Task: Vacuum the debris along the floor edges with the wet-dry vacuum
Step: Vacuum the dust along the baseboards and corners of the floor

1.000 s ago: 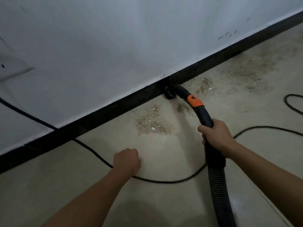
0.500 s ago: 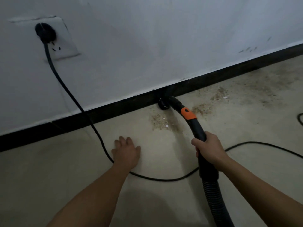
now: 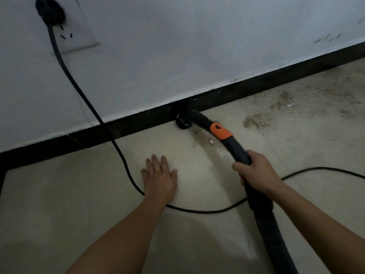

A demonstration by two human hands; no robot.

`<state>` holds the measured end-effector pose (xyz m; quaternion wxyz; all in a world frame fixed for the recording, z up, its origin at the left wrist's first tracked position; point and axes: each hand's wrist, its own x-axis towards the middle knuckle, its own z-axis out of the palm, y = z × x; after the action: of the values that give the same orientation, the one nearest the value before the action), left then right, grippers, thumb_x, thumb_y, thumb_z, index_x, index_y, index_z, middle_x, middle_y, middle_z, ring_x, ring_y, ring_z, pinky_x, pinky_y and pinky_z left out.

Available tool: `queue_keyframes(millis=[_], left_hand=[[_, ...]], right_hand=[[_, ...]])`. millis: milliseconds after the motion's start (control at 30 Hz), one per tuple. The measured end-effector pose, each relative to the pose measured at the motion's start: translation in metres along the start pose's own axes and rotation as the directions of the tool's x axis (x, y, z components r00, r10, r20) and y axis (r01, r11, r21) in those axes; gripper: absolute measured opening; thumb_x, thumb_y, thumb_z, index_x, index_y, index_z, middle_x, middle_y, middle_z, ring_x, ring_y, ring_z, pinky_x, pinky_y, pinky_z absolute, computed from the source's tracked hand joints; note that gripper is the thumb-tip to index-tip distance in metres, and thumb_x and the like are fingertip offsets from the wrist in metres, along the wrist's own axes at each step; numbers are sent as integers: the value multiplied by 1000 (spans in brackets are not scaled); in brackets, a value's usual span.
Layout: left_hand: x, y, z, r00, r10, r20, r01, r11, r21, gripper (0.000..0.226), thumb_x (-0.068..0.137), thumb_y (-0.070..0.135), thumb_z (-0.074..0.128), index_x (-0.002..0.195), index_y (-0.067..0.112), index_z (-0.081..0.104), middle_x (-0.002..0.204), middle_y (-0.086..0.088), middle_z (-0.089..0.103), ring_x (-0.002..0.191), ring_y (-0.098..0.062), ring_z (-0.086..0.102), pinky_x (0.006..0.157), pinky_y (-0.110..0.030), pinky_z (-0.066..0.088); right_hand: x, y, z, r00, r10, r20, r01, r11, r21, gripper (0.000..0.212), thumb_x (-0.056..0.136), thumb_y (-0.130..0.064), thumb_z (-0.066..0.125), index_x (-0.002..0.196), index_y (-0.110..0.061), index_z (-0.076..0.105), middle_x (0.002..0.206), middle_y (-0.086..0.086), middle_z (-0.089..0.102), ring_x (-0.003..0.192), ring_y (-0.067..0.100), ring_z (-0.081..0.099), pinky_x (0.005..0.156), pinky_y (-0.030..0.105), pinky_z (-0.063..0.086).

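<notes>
- Right grip (image 3: pixel 256 173) is curled tight round the wand (image 3: pixel 240 153), just behind the orange collar (image 3: pixel 220 132). The hose (image 3: pixel 272 234) trails off to 5 o'clock.
- Left grip (image 3: pixel 161 177) lies flat on the floor (image 3: pixel 59 194), fingers straight, holding nothing. Prob. a prop for body weight.
- Nozzle (image 3: pixel 183 123) sits at the foot of the baseboard (image 3: pixel 138 125). Too dark to tell whether its mouth is flat on the floor.
- Debris (image 3: pixel 205 138): one patch at 4 o'clock of the nozzle, partly under the wand. Another patch is at 3 o'clock, w/ more scattered at 2 o'clock along the baseboard.
- Floor at 9 o'clock of the nozzle looks clean, so the work prob. runs toward 3 o'clock.
- To do it well: hold the nozzle mouth low & flat to the floor and hug the baseboard. Go slow so grit lifts rather than scatters.
- Sweep back over the 4 o'clock patch too, since it lies off the edge line. Overlap passes.
- Steer from the wrist, w/ the wand shallow so the nozzle doesn't tip up.
- Watch the cord (image 3: pixel 126 165): it drops from the plug (image 3: pixel 49 8), passes at 9 o'clock of the left grip, crosses under that wrist & runs on to 3 o'clock behind the wand. Poss. snag w/ the hose.
</notes>
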<state>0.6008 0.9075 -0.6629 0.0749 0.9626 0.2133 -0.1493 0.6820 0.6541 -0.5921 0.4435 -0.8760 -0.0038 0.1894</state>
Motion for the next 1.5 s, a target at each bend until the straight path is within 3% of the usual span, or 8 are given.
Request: queue_keyframes(millis=[200, 333, 533, 933, 1133, 1267, 1400, 1500], left_hand=[[0, 4, 6, 998, -27, -60, 27, 1000, -5, 64, 101, 46, 15, 154, 12, 1, 160, -19, -5, 146, -37, -4, 117, -53, 5], [6, 16, 7, 992, -101, -70, 95, 992, -87, 63, 101, 43, 20, 153, 10, 8, 159, -20, -1, 146, -38, -4, 116, -56, 4], [10, 25, 12, 983, -149, -108, 134, 981, -138, 60, 100, 37, 28, 151, 7, 19, 158, -22, 7, 145, -40, 0, 116, -57, 4], [9, 61, 15, 971, -108, -214, 58, 972, -226, 53, 98, 25, 39, 146, 4, 32, 156, -23, 17, 146, -37, 8, 118, -51, 3], [3, 51, 12, 977, -59, -207, 19, 981, -191, 51, 97, 25, 41, 144, 6, 34, 156, -21, 19, 145, -36, 11, 117, -49, 9], [-8, 46, 15, 975, -38, -218, -1, 985, -173, 51, 98, 26, 39, 145, 7, 33, 156, -21, 19, 145, -35, 12, 117, -47, 9], [-10, 44, 20, 973, -16, -229, -16, 990, -137, 51, 99, 26, 37, 145, 6, 33, 156, -22, 20, 144, -37, 14, 117, -48, 9], [-9, 45, 22, 969, -22, -248, -11, 991, -133, 50, 98, 25, 39, 144, 5, 36, 154, -23, 23, 143, -38, 17, 116, -50, 10]], right_hand=[[13, 28, -74, 970, 161, -180, -144, 984, 103, 14, 80, -10, 69, 85, 0, 60, 53, 10, 60, 43, 25, 58, 52, 40, 52], [16, 19, -115, 981, 177, -75, -182, 981, -63, 11, 78, -7, 69, 81, -1, 61, 49, 7, 61, 41, 19, 59, 41, 27, 47], [-4, 19, -155, 970, 241, -21, -239, 940, -242, 7, 80, -5, 68, 80, -2, 61, 49, 10, 62, 40, 18, 57, 45, 25, 45], [-106, 65, -170, 952, 304, -45, -306, 925, -224, 11, 75, -7, 69, 82, -5, 60, 48, 8, 61, 41, 18, 57, 45, 28, 45], [-83, 58, -140, 968, 223, -112, -242, 949, -203, 11, 77, -8, 69, 83, -12, 61, 47, 6, 62, 39, 16, 57, 46, 27, 45], [-83, 56, -130, 980, 195, -25, -196, 952, -236, 13, 76, -10, 70, 84, -16, 61, 48, 6, 63, 39, 15, 58, 43, 26, 44], [-79, 58, -126, 976, 165, -141, -194, 955, -225, 14, 76, -12, 71, 86, -17, 62, 50, 6, 64, 39, 14, 60, 47, 26, 45], [-76, 55, -113, 987, 149, -51, -158, 952, -261, 14, 75, -12, 71, 83, -19, 61, 48, 4, 63, 39, 12, 60, 45, 25, 44]])
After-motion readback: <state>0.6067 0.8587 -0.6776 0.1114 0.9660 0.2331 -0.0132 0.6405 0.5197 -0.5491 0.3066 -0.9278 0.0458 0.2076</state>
